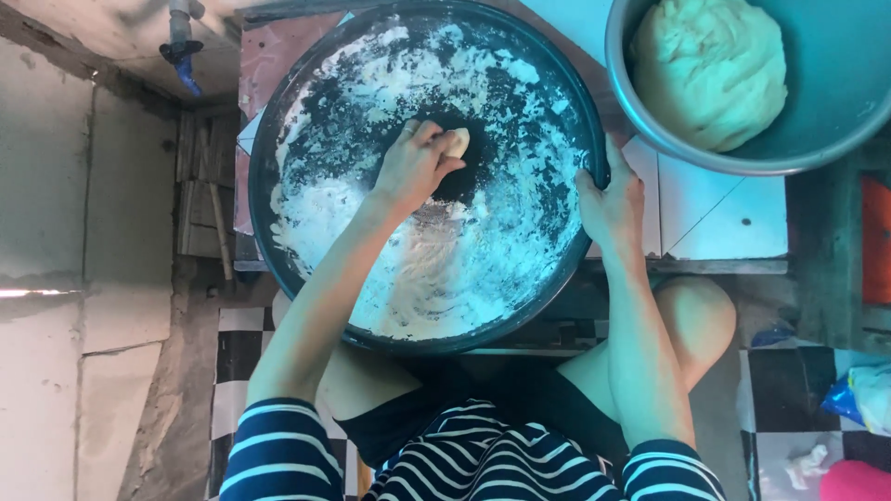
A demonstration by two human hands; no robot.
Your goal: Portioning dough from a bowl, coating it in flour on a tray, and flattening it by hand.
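Left hand [413, 167] curls over small dough piece [457, 142], pressing it at middle of floured black pan [278, 139]. Right hand [608, 199] grips pan's right rim. Dough likely soft, sticky, light; cup from above. Pan on table [715, 213]; grey bowl [835, 121] with big dough lump [710, 70] beside.
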